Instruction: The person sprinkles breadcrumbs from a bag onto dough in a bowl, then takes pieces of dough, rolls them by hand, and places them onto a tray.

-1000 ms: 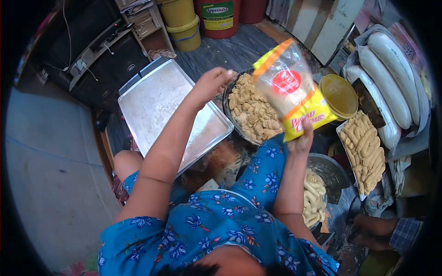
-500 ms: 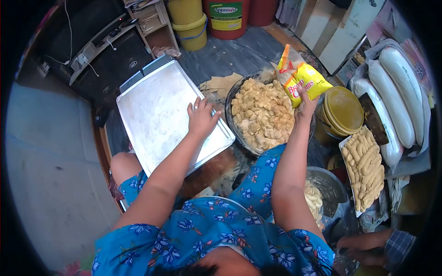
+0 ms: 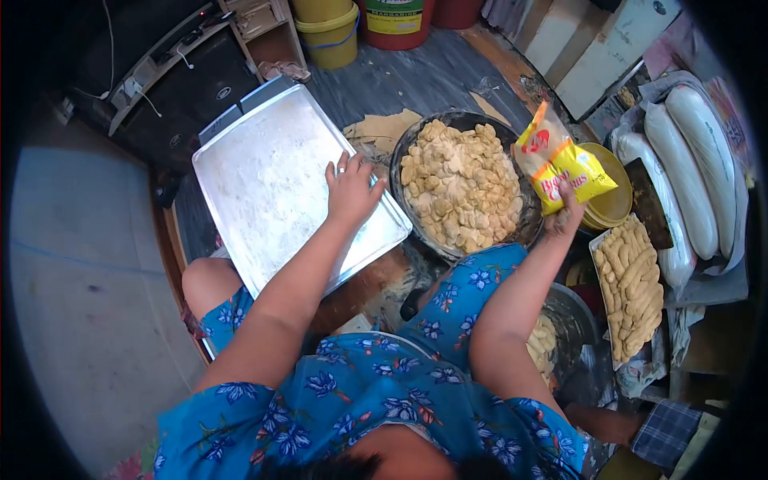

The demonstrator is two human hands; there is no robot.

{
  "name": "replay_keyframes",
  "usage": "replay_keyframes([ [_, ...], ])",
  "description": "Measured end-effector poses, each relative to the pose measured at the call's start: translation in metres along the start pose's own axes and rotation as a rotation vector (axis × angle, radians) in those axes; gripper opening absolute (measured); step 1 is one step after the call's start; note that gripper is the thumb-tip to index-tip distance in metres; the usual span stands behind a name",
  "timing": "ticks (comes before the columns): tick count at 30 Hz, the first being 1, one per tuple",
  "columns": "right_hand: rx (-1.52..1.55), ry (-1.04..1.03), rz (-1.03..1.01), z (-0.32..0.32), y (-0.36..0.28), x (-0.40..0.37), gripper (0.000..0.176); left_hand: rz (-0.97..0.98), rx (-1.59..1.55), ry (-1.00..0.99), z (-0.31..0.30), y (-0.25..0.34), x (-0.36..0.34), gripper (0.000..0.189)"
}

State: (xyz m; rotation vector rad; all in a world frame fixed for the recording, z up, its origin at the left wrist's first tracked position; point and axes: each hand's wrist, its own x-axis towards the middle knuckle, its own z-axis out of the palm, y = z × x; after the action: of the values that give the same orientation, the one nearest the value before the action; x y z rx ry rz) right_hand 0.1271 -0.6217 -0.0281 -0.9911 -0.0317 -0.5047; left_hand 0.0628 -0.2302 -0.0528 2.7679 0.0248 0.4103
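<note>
A yellow bread crumbs bag with a clear upper part is gripped in my right hand, in front of a yellow lidded bucket. My left hand lies with fingers spread on the right edge of a metal tray, which rests tilted over my lap at the left. Between the hands stands a round dark basin full of small flat dough pieces, with pale crumbs over their middle.
Rolled dough lengths lie on a narrow tray at the right, near long white plastic-wrapped packs. A grey basin holds more dough. Another person's arm shows at lower right. Buckets stand at the back.
My right hand has moved right with the bag, away from above the basin. More pale crumbs show on the dough pieces. My left hand stays on the tray. The other person's limbs have shifted.
</note>
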Motion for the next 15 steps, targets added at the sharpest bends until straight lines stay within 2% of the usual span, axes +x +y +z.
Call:
replay_keyframes([
  [1, 0.042, -0.052, 0.03, -0.011, -0.002, -0.001, 0.058, -0.009, -0.001, -0.007, -0.001, 0.0, 0.0, 0.041],
  [3, 0.086, 0.023, 0.022, -0.017, -0.002, -0.007, 0.058, -0.008, 0.013, -0.01, 0.0, 0.0, 0.001, 0.04],
  [6, -0.001, -0.022, 0.09, -0.026, -0.007, -0.011, 0.059, -0.013, 0.013, -0.008, 0.001, -0.003, 0.0, 0.04],
  [9, 0.108, -0.062, 0.069, -0.012, -0.011, -0.015, 0.053, -0.012, 0.008, 0.027, 0.004, -0.005, 0.001, 0.038],
  [11, 0.148, -0.033, 0.023, -0.009, -0.001, -0.004, 0.05, 0.014, 0.001, 0.08, 0.008, -0.007, 0.0, 0.036],
  [15, 0.193, 0.005, -0.211, 0.022, 0.002, 0.032, 0.049, 0.024, 0.031, 0.095, 0.011, -0.009, 0.0, 0.036],
])
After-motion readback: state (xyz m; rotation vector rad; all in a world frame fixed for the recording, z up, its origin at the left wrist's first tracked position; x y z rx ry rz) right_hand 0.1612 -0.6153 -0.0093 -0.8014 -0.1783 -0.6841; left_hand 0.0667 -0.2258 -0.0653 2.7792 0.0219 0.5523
